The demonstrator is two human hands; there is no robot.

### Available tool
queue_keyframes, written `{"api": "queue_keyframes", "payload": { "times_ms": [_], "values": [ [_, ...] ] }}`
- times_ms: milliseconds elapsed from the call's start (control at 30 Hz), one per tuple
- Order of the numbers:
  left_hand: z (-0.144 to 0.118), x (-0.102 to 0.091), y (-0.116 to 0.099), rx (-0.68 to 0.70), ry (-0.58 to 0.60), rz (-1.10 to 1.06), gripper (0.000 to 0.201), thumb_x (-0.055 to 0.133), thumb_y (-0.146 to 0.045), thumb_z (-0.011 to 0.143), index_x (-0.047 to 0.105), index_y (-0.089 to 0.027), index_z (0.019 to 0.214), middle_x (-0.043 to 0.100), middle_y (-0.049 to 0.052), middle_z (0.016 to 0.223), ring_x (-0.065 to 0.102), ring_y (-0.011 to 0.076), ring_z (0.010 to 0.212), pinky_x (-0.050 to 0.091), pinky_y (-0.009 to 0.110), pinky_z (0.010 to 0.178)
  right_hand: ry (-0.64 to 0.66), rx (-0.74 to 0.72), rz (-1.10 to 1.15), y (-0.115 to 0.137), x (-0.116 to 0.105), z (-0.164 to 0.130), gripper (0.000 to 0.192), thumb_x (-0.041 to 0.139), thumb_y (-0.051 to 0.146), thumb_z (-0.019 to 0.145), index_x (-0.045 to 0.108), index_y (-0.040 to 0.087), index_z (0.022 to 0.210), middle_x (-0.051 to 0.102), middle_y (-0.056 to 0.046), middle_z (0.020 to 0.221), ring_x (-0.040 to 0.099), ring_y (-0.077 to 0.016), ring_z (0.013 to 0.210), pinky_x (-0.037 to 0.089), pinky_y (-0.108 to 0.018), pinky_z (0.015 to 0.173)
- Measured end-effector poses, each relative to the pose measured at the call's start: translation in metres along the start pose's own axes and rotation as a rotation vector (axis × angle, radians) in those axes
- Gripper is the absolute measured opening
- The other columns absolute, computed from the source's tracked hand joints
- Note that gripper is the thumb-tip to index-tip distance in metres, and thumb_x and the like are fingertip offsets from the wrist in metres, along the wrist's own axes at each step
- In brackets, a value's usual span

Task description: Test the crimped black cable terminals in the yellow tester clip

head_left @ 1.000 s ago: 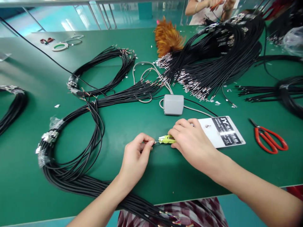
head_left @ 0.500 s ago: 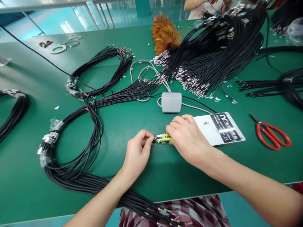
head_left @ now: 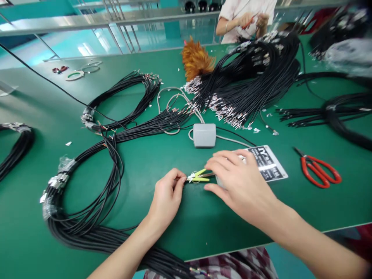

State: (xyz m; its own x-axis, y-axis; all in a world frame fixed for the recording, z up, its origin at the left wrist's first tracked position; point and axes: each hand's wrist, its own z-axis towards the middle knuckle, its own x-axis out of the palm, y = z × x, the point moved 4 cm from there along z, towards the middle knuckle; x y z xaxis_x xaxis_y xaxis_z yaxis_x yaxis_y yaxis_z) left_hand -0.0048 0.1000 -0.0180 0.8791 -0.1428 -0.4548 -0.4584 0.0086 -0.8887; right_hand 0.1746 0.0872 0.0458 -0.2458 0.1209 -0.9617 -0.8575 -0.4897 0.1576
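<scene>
We look down on a green worktop (head_left: 145, 155), with two bare forearms reaching in from the near edge. Between the hands, near the middle of the worktop, sits a small yellow-green clip (head_left: 200, 179). Its long axis runs left to right, almost level with our view; the nose points left, towards the left hand (head_left: 167, 193), and its two handles splay apart to the right — a narrow V lying on its side.

The left hand's fingers pinch tight on a slim dark wire end (head_left: 186, 179), right at the clip's nose. The right hand (head_left: 242, 180) is spread, thumb and fingers wide apart at the handle end; we cannot tell whether a fingertip touches the clip. Under and beyond that hand lies a white plate (head_left: 274, 164) with a black printed label.

A grey box (head_left: 204, 135) stands just beyond the clip. To the right we find red-handled nippers (head_left: 318, 173), their tip pointing away and to the left. A big coil of black cables (head_left: 84, 228) curves along our left, and a thick heap of cables (head_left: 250, 85) fills the far right, beside an orange feather tuft (head_left: 197, 62).
</scene>
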Motion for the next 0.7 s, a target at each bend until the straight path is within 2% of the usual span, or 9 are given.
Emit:
{"api": "queue_keyframes", "payload": {
  "times_ms": [100,133,267,433,567,700],
  "values": [
    [0.000,-0.001,0.001,0.019,0.002,-0.009,0.016,0.054,-0.023,0.089,0.060,-0.021,0.075,0.059,-0.002,0.065,0.050,0.0148,0.057,0.034,0.023,0.054,-0.315,0.103,0.056,-0.017,-0.016,-0.042,0.016,0.059,0.016,0.091,0.060,0.021,0.106,0.073,-0.005,0.112,0.060,-0.0214,0.110,0.036,-0.041,0.096],
    [0.000,-0.001,0.001,0.026,0.001,-0.011,0.016,0.054,-0.023,0.089,0.060,-0.021,0.074,0.059,-0.002,0.065,0.050,0.0149,0.056,0.034,0.023,0.054,-0.371,0.106,0.065,-0.020,-0.016,-0.056,0.016,0.058,0.012,0.091,0.059,0.020,0.105,0.072,-0.007,0.113,0.059,-0.0217,0.112,0.038,-0.041,0.096],
    [0.000,0.000,0.003,0.048,-0.007,0.027,0.017,0.051,-0.024,0.090,0.058,-0.021,0.075,0.058,-0.002,0.064,0.049,0.0149,0.055,0.034,0.024,0.054,-0.416,0.075,0.079,-0.017,0.005,-0.089,0.021,0.055,0.006,0.089,0.059,0.021,0.103,0.073,-0.008,0.116,0.057,-0.0227,0.119,0.040,-0.041,0.098],
    [-0.001,-0.002,0.004,0.065,-0.003,0.095,0.018,0.047,-0.024,0.090,0.058,-0.020,0.076,0.058,-0.001,0.066,0.048,0.0144,0.055,0.036,0.024,0.055,-0.550,0.157,0.010,-0.013,0.023,-0.095,0.014,0.060,0.008,0.089,0.061,0.022,0.092,0.079,-0.004,0.100,0.064,-0.0229,0.108,0.036,-0.045,0.104],
    [-0.004,-0.010,0.009,0.034,-0.038,0.121,0.018,0.048,-0.025,0.090,0.058,-0.020,0.075,0.059,-0.001,0.066,0.050,0.0141,0.056,0.036,0.024,0.054,-0.558,0.133,-0.036,-0.022,0.025,-0.093,0.016,0.065,0.007,0.085,0.060,0.022,0.088,0.079,-0.004,0.096,0.066,-0.0231,0.105,0.037,-0.046,0.106],
    [-0.007,-0.022,0.013,0.005,-0.100,0.123,0.016,0.049,-0.027,0.090,0.057,-0.020,0.077,0.059,-0.002,0.064,0.050,0.0126,0.052,0.037,0.023,0.050,-0.580,0.101,0.017,-0.022,0.021,-0.097,0.018,0.064,0.005,0.084,0.062,0.021,0.092,0.079,-0.006,0.096,0.062,-0.0230,0.113,0.038,-0.044,0.106]
  ]
}}
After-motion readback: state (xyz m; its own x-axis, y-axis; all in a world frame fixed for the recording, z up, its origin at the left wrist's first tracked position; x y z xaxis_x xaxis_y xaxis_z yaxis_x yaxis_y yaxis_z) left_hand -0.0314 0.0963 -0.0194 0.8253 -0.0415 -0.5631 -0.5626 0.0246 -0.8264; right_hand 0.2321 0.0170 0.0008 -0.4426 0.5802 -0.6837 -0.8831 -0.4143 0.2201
